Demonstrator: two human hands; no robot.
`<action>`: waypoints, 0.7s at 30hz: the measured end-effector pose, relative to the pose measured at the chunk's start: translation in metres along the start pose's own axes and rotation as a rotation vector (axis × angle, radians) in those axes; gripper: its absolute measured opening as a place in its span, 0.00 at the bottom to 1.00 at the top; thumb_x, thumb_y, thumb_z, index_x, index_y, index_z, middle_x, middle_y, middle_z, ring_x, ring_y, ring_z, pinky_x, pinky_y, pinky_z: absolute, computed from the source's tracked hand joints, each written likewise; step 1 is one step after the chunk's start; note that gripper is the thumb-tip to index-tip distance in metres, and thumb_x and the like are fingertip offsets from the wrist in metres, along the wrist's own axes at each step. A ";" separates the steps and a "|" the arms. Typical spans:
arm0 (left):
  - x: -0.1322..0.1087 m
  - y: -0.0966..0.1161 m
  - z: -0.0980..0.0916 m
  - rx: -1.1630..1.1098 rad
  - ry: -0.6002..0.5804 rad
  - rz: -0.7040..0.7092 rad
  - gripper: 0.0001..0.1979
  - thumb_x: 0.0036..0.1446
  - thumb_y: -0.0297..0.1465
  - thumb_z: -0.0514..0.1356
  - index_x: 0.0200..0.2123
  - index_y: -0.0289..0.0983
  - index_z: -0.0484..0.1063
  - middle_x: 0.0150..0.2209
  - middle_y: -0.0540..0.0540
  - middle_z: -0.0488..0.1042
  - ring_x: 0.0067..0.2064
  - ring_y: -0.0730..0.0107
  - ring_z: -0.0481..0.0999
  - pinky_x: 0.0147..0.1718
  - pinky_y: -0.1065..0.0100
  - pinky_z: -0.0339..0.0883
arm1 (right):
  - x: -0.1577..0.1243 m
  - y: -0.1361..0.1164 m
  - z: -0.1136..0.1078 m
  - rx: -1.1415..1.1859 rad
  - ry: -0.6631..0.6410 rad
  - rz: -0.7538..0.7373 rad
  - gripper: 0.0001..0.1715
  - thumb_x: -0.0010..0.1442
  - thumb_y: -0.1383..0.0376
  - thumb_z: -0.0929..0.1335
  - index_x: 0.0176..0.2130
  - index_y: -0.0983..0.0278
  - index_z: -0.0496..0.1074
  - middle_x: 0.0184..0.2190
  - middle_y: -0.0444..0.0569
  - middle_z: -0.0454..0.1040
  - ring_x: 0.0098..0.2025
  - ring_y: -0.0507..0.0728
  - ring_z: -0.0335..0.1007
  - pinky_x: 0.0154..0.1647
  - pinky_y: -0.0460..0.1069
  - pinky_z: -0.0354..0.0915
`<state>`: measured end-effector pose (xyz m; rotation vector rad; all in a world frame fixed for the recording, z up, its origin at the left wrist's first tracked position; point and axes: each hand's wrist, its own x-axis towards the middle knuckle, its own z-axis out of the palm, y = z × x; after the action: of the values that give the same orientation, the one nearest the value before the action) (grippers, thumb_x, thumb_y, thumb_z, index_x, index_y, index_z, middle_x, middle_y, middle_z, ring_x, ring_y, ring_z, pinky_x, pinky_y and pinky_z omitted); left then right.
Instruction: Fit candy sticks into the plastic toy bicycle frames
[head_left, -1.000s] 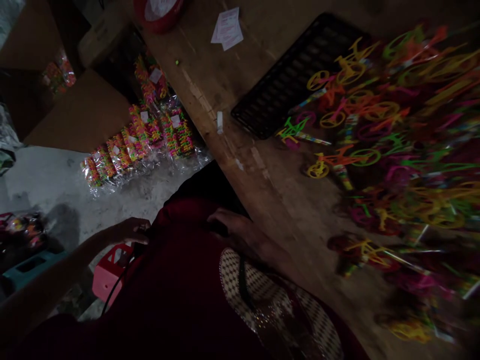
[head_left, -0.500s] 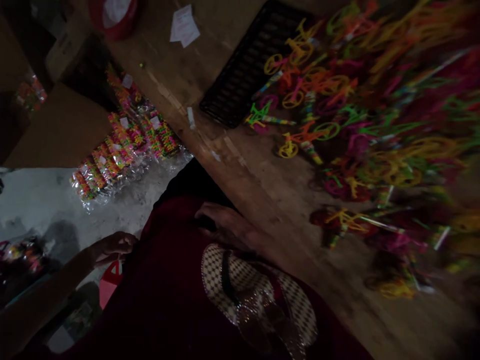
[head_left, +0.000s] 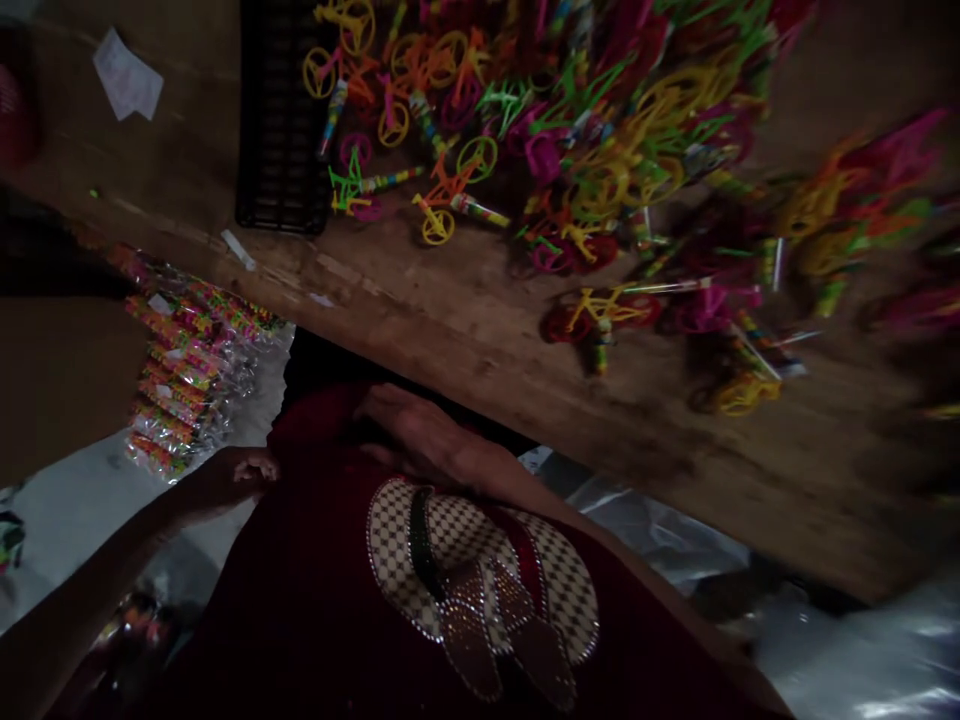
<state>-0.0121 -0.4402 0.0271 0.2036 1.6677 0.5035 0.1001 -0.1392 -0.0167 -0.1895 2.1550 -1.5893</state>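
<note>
My left hand [head_left: 253, 470] is at the left side of my dark red shirt [head_left: 315, 560], its fingers curled by the cloth. What lies in its fingers, if anything, is hidden. Across my lap rests my right hand [head_left: 405, 420], back up, fingers loosely extended and apart, with nothing seen in it. The tabletop edge is just ahead of it. On the wooden table [head_left: 465, 320] lies a large heap of colourful plastic toy bicycles [head_left: 600, 180], with candy-filled tubes among them.
A black plastic basket [head_left: 279, 130] stands left of the heap. White paper slips [head_left: 129, 75] lie farther left, near a red container [head_left: 15, 115]. Clear bags of colourful pieces [head_left: 180, 385] are stacked on the floor at left. Clear plastic sheeting [head_left: 667, 535] shows under the table's right side.
My view has turned and shifted to the right, so the table runs more level and more toys show. Both hands stay near my lap. The red item below my left hand is out of sight.
</note>
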 end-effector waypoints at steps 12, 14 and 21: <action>0.062 0.051 0.014 0.578 0.452 0.111 0.14 0.61 0.43 0.53 0.30 0.40 0.64 0.30 0.49 0.68 0.32 0.66 0.68 0.32 0.67 0.59 | -0.004 0.014 -0.001 0.109 0.051 0.030 0.14 0.65 0.61 0.69 0.50 0.61 0.68 0.49 0.53 0.74 0.51 0.59 0.71 0.54 0.57 0.69; 0.069 0.052 0.008 0.646 0.386 0.233 0.17 0.64 0.41 0.49 0.25 0.40 0.62 0.28 0.48 0.66 0.31 0.67 0.66 0.32 0.67 0.58 | -0.004 0.015 -0.003 0.117 0.036 0.026 0.15 0.65 0.62 0.69 0.50 0.62 0.69 0.48 0.53 0.75 0.51 0.59 0.71 0.54 0.57 0.69; 0.076 0.039 -0.019 0.886 0.560 -0.031 0.16 0.66 0.39 0.49 0.32 0.37 0.71 0.34 0.40 0.73 0.36 0.60 0.73 0.34 0.65 0.59 | -0.002 0.015 -0.011 0.173 0.076 0.047 0.14 0.62 0.66 0.72 0.48 0.64 0.71 0.47 0.52 0.76 0.49 0.58 0.73 0.51 0.56 0.68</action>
<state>-0.0488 -0.3782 -0.0224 0.7287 2.3570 -0.2720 0.0994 -0.1239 -0.0276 -0.0237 2.0481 -1.7711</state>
